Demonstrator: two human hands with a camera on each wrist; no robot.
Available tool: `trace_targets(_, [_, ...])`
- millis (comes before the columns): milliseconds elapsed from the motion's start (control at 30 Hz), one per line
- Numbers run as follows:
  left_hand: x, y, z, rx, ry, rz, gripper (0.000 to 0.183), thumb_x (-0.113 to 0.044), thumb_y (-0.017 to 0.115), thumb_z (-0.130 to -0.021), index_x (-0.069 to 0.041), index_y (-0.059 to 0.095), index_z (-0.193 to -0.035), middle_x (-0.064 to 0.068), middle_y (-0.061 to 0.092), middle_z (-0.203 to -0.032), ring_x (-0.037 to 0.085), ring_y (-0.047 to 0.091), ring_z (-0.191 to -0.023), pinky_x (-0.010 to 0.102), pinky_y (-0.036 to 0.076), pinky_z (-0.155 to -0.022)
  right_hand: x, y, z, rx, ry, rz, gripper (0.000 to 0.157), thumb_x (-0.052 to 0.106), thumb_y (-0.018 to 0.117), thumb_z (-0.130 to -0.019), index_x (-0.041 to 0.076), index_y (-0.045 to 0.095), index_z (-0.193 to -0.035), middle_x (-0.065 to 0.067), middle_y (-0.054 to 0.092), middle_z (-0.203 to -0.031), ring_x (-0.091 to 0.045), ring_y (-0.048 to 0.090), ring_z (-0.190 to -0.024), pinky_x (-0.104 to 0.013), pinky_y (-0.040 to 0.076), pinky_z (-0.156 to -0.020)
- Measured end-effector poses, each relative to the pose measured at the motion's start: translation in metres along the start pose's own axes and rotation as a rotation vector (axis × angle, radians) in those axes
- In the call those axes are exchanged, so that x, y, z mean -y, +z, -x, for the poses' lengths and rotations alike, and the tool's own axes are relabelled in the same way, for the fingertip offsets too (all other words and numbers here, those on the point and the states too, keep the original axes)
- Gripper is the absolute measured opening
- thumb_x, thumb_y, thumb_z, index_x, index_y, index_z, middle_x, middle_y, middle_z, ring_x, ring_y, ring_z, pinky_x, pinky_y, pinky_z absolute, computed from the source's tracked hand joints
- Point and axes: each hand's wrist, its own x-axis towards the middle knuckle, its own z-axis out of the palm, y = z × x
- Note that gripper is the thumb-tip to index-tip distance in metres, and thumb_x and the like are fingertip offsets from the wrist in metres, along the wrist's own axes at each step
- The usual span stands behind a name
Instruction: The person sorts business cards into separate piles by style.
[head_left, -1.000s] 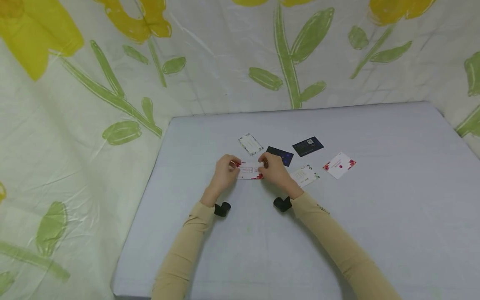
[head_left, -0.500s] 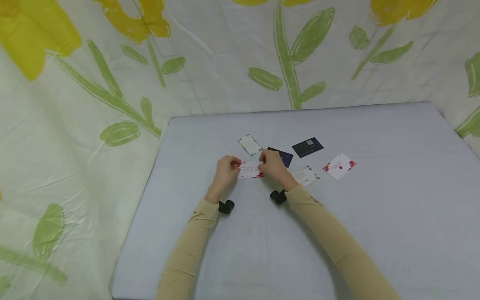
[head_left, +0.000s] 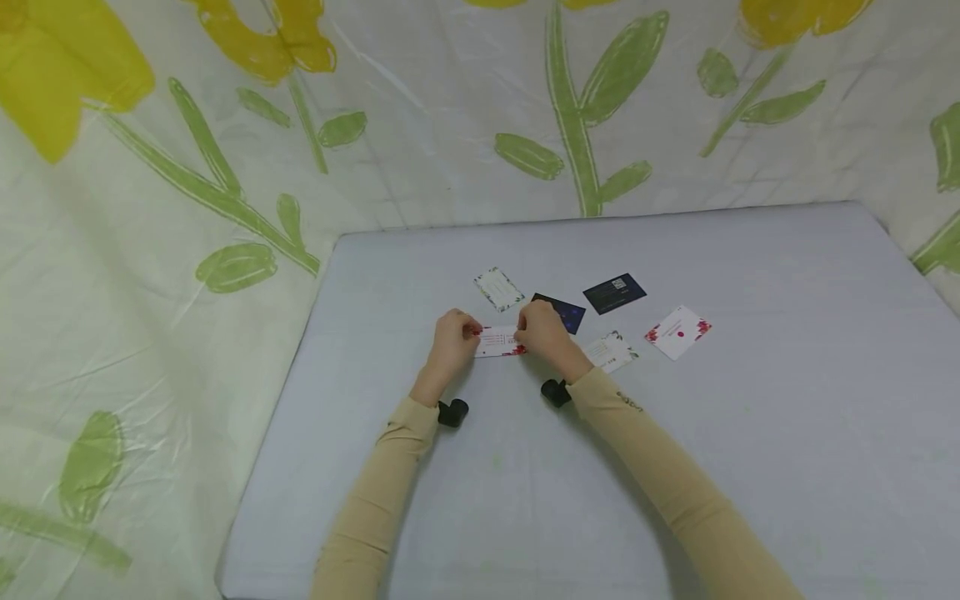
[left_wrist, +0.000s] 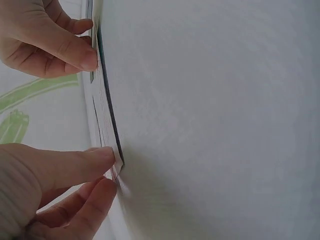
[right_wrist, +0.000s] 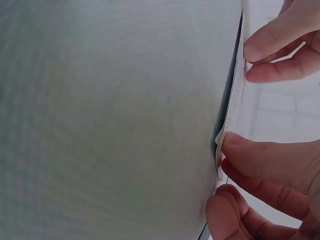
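A white card with red floral corners and printed lines [head_left: 495, 341] lies between the two hands, close over the table. My left hand [head_left: 452, 343] pinches its left end with thumb and fingers; in the left wrist view the left thumb [left_wrist: 95, 160] lies along the edge. At the other end my right hand [head_left: 546, 336] pinches the card, covering its right side. In the right wrist view the card [right_wrist: 231, 105] appears edge-on and slightly bowed, with a dark gap under it, and the right thumb [right_wrist: 240, 145] presses on its face.
Around the hands lie a leaf-bordered white card [head_left: 498, 288], a dark blue card [head_left: 572, 317] partly behind the right hand, a black card with a QR code [head_left: 615, 293], another leaf-edged card [head_left: 613, 352] and a red-flowered card [head_left: 678, 332]. A flower-printed curtain [head_left: 450, 167] hangs behind the table [head_left: 750, 467].
My right hand has moved slightly left over the card, covering more of its right end. My left wrist has shifted a little rightward, still pinching the card. The other cards lie as before.
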Motion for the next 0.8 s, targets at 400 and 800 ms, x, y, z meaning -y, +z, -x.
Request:
trace_targets(400, [-0.025,-0.007,0.0,0.027,0.058,-0.093,0.014,0.0,0.057,-0.081,0.004,0.065,-0.091,0.014,0.055,-0.089,0.024,0.052,-0.083,0.032,0.044,-0.072,-0.017,-0.026,0.01,-0.024,-0.134,-0.13,0.014,0.01,0.059,-0.082,0.0,0.069,-0.08,-0.009,0.061,-0.079,-0.017,0.053,-0.068,-0.028,0.044,-0.06])
trace_targets(800, [-0.123,0.039,-0.014,0.118,0.259,-0.012,0.024,-0.014,0.054,-0.086,0.0,0.061,-0.104,0.009,0.058,-0.093,0.016,0.052,-0.083,0.025,0.042,-0.072,-0.127,-0.137,0.056,-0.063,-0.217,-0.024,0.021,-0.003,0.055,-0.082,-0.009,0.059,-0.101,-0.021,0.058,-0.097,-0.032,0.052,-0.09,-0.045,0.04,-0.08])
